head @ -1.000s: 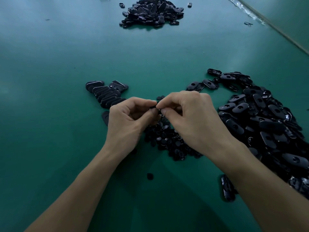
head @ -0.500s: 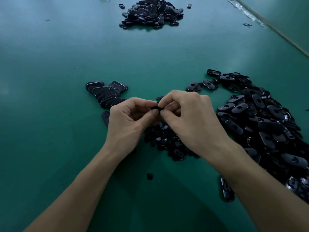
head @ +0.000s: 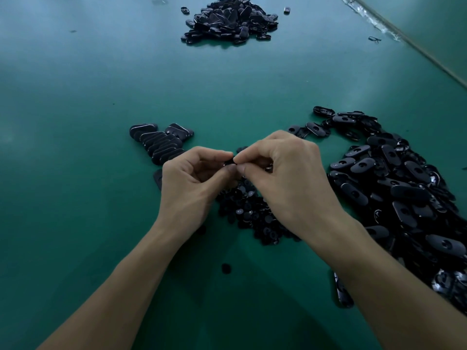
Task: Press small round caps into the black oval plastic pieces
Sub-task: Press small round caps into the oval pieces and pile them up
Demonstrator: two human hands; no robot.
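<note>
**Two hands pinch one small black part over the cap heap**

We hold our left hand (head: 192, 188) and right hand (head: 290, 183) fingertip to fingertip just above the far edge of the cap heap (head: 249, 213). The heap is a low spread of small round black caps on the green table (head: 101, 97). Both hands are curled, and the thumb and forefinger of each close on the same small black part (head: 229, 162). Our fingers cover it so much that we cannot tell whether it is a cap, an oval piece, or the two together.

Right of the cap heap lies a big loose pile of oval pieces (head: 394, 188), many showing a round hole. Left of the heap and a little beyond it, a row of oval pieces (head: 161, 144) leans one on another like fallen tiles. Well beyond the heap sits a far pile (head: 230, 21) of black pieces. A single cap (head: 226, 269) lies alone on the near side of the heap, between our forearms. A lone oval piece (head: 342, 294) lies to the near right of the heap, beside our right forearm.
</note>
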